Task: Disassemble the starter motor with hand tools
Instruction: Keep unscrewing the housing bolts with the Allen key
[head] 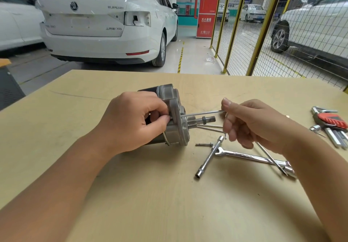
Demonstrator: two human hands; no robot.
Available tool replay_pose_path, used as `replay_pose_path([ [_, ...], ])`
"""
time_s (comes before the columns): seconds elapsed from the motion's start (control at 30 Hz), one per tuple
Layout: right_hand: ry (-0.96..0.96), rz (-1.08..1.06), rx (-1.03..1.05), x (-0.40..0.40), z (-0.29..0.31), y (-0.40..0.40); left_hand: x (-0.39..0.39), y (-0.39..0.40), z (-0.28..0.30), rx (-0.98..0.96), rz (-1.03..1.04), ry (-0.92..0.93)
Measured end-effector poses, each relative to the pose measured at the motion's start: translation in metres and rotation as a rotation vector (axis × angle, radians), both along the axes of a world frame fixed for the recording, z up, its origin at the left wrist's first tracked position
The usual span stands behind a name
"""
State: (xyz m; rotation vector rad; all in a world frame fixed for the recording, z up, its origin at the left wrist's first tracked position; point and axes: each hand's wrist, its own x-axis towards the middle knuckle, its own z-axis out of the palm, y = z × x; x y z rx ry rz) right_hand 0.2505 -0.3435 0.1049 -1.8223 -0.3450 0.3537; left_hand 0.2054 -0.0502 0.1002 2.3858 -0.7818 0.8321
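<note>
A pale wooden tabletop [150, 194] fills the near half of the view, set on the floor of a vehicle workshop. At its centre lies the starter motor [174, 113] on its side, its pinion shaft pointing right. The left hand [135, 123] wraps around the motor body, fingers curled against the grey housing. The right hand [252, 125] pinches a thin hex key [205, 113] between thumb and curled fingers, its tip at the motor's end plate. Near the right hand on the tabletop lie a T-handle socket wrench [209, 157], a combination wrench [250, 157] crossing it, a small bolt [204, 144] and two long thin through bolts [211, 127]. At the far right edge rests a hex key set [331, 122] in a red holder. Beyond the tabletop stands a white sedan [105, 21], rear towards the viewer, on a grey floor. To the right runs a yellow-framed mesh fence [263, 27], with a red fire cabinet [207, 8] behind it.
</note>
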Motion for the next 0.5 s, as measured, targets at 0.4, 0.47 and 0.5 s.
replay_pose_path([
  [0.4, -0.254, -0.02, 0.359, 0.0003, -0.0034, 0.0045, 0.0004, 0.0003, -0.0011, 0.0, 0.008, -0.001],
  [0.47, -0.256, 0.044, 0.432, -0.0008, -0.0033, 0.0049, 0.0003, 0.0002, -0.0009, -0.005, 0.008, 0.001],
  [0.5, -0.237, 0.085, 0.467, -0.0012, -0.0031, 0.0047, 0.0002, -0.0001, -0.0008, -0.006, 0.007, 0.002],
])
